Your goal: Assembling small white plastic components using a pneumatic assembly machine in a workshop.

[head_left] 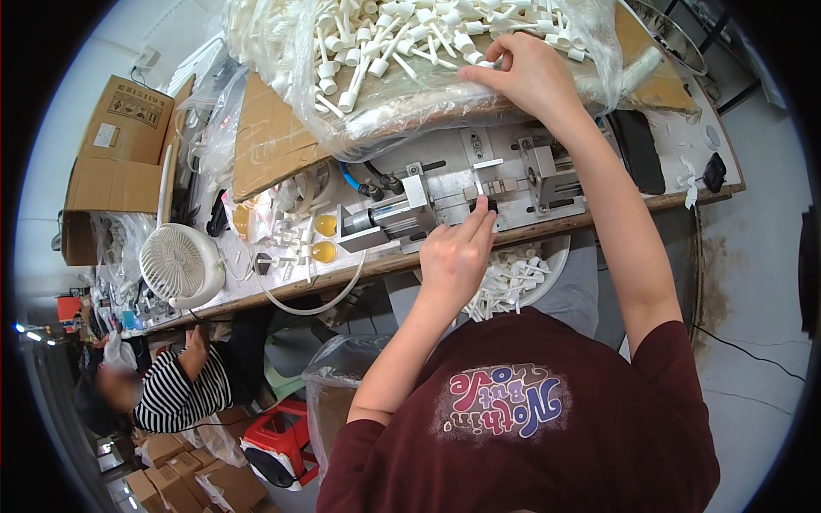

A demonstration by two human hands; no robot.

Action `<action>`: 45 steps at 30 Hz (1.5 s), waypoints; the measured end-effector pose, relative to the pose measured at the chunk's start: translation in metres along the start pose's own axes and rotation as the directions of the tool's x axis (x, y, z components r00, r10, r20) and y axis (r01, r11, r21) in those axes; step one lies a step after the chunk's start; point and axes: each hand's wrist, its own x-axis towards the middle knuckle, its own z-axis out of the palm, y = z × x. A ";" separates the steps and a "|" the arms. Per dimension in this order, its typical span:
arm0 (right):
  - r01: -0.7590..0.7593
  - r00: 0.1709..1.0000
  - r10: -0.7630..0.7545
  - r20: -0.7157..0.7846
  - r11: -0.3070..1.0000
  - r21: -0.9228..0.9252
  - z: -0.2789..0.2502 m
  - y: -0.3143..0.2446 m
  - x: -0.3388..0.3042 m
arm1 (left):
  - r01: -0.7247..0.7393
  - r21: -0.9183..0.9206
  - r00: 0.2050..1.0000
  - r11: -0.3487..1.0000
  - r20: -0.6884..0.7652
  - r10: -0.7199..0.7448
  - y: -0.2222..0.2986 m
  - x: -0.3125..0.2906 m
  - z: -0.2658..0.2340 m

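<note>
My left hand (457, 256) reaches to the metal clamping fixture (499, 186) on the bench. Its index and middle fingers are stretched out, with the tips against the small block at the fixture's middle. My right hand (532, 79) is at the near edge of a clear plastic bag (376, 128) heaped with white plastic parts (415, 38), each a thin stem with a cup-shaped end. The thumb and index finger curl together about one white part at the heap's edge; the other fingers partly hide it.
A white bowl (560, 261) of similar parts sits below the bench edge, by my lap. Left of the fixture are two yellow round pieces (324, 251) and a white fan (181, 265). A black phone (640, 152) lies to the right. Another person in a striped top (184, 389) sits at left.
</note>
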 end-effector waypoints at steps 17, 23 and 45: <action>0.257 0.958 -0.286 0.004 0.869 0.424 -0.030 -0.005 -0.159 | 0.149 -0.358 0.989 0.922 0.056 -0.138 -0.014 0.021 -0.042; 0.459 0.883 -0.469 0.031 0.874 0.156 -0.013 -0.001 -0.190 | 0.129 0.055 0.925 0.990 -0.365 -0.100 -0.069 0.086 -0.084; 0.299 0.929 -0.352 0.114 0.896 0.328 -0.016 -0.019 -0.118 | 0.427 -0.436 0.875 0.792 -0.021 -0.484 -0.084 0.115 -0.090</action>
